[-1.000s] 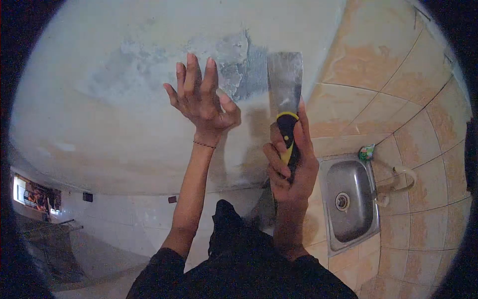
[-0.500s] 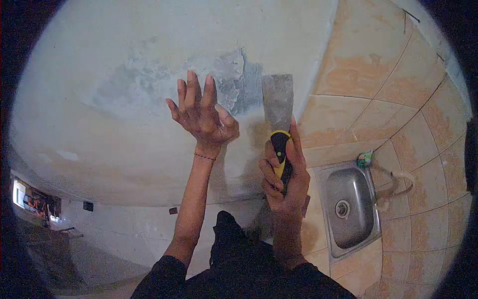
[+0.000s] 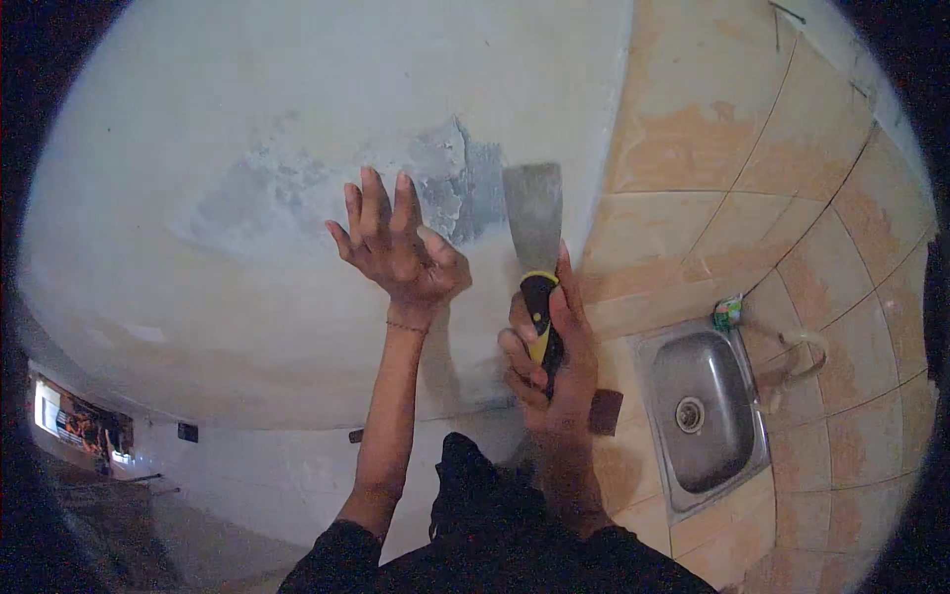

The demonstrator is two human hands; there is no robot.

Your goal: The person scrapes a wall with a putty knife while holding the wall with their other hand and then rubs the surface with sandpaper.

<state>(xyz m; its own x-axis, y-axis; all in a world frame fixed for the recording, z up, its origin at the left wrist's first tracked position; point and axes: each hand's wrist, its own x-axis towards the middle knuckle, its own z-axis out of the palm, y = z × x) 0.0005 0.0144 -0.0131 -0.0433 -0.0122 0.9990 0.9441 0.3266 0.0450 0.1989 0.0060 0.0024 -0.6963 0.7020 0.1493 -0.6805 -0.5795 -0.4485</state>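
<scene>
My right hand (image 3: 554, 346) is wrapped round the black and yellow handle of a putty knife (image 3: 534, 213), its wide grey blade pointing up along the wall. The blade's top edge is just right of a rough grey patch (image 3: 484, 188) where the paint has come away. Ragged, flaking paint borders that patch on its left. My left hand (image 3: 398, 243) is open with the fingers spread, overlapping the lower part of the bluish stained area (image 3: 247, 198) on the pale wall (image 3: 277, 79). Nothing is in it, and a braided band circles its wrist.
At the lower right a steel sink (image 3: 705, 416) is set in a tiled counter. A small green packet (image 3: 728, 313) stands by its back corner. Orange-stained tiles (image 3: 712, 148) cover the adjoining wall. A small brown square (image 3: 606, 412) lies beside my right wrist. Far left is a window (image 3: 47, 404).
The putty knife and my right hand have shifted slightly left and down in the view, with the blade tilting a little left. My left hand stays spread at nearly the same place.
</scene>
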